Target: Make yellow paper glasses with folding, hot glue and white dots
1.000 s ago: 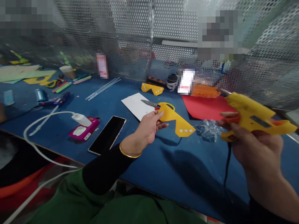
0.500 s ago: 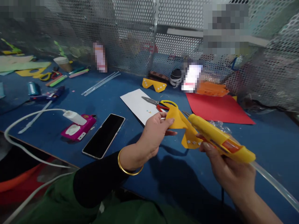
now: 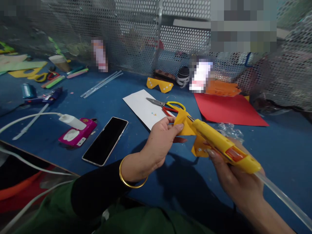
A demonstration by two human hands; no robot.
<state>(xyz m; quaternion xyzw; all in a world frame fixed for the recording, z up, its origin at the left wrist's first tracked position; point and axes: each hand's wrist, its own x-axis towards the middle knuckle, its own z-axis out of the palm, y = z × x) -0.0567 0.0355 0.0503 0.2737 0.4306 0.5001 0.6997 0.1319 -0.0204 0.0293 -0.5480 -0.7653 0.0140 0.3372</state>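
– what is hard to make out?
– the yellow glue gun [image 3: 219,139] covers part of the yellow cutout [image 3: 185,126], and whether its metal tip touches the paper is unclear. the clear glue stick [image 3: 280,190] in its back runs out of view.
– and the cutout?
– thin, flat-sided paper, small pale diamonds at its lower end, held above the blue table [image 3: 136,195], near the scissors [image 3: 156,102] on the smooth white sheet [image 3: 140,102].
– the hands?
– the left hand [image 3: 162,139] pinches the cutout between thumb and fingers; the right hand [image 3: 240,178] is wrapped around the gun, near crinkled, see-through plastic [image 3: 230,130].
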